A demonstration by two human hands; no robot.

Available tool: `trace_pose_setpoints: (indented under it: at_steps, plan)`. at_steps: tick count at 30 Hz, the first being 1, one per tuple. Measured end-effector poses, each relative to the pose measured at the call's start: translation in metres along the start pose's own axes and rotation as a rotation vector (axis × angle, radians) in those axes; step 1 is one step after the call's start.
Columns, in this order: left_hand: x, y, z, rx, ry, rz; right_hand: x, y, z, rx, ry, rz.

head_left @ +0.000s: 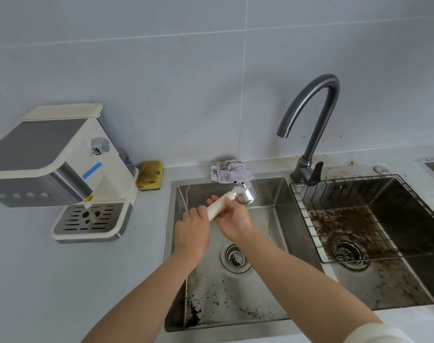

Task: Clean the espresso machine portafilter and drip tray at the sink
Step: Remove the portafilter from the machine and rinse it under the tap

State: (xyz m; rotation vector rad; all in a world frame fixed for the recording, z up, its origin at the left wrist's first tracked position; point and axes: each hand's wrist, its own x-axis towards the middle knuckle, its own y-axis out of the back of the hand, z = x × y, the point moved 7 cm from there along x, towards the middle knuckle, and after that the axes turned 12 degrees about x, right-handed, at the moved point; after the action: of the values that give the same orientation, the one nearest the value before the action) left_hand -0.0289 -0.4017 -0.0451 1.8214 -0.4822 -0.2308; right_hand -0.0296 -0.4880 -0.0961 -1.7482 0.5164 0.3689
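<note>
The white-handled, chrome-headed portafilter (244,194) is held above the left stainless-steel sink basin (272,194); its opening is hard to make out, and the handle's lower end is hidden inside the left hand (192,231), whose fingers curl round it. The right hand (234,219) grips the handle from beneath, fingertips showing beyond it. The slotted metal drip tray (91,217) sits in the cream espresso machine (62,157), well apart.

Even, soft daylight, faint shadows, mild glare on steel, wide-angle bending at the edges
</note>
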Motion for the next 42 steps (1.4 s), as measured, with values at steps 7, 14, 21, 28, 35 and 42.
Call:
trace_pose_setpoints:
  at_steps: [7, 14, 21, 28, 35, 42]
  plan:
    - [0.002, -0.002, 0.004, 0.004, -0.05, 0.092, 0.005, 0.01, 0.002, 0.039, -0.002, 0.028]
    - [0.0, -0.008, 0.007, 0.013, -0.079, 0.1, 0.003, 0.01, 0.001, 0.015, -0.011, 0.041]
    - [0.0, -0.016, 0.015, 0.002, -0.067, 0.074, 0.001, 0.017, -0.005, -0.018, -0.052, 0.049]
    - [-0.006, -0.019, 0.038, -0.24, 0.031, -0.216, 0.003, 0.042, -0.025, -0.271, -0.073, 0.168]
    - [-0.013, -0.036, 0.061, -0.732, 0.227, -0.582, 0.01, 0.059, -0.046, -0.604, -0.058, 0.24]
    - [-0.024, -0.035, 0.073, -1.146, 0.284, -0.763, 0.018, 0.063, -0.057, -0.837, -0.058, 0.204]
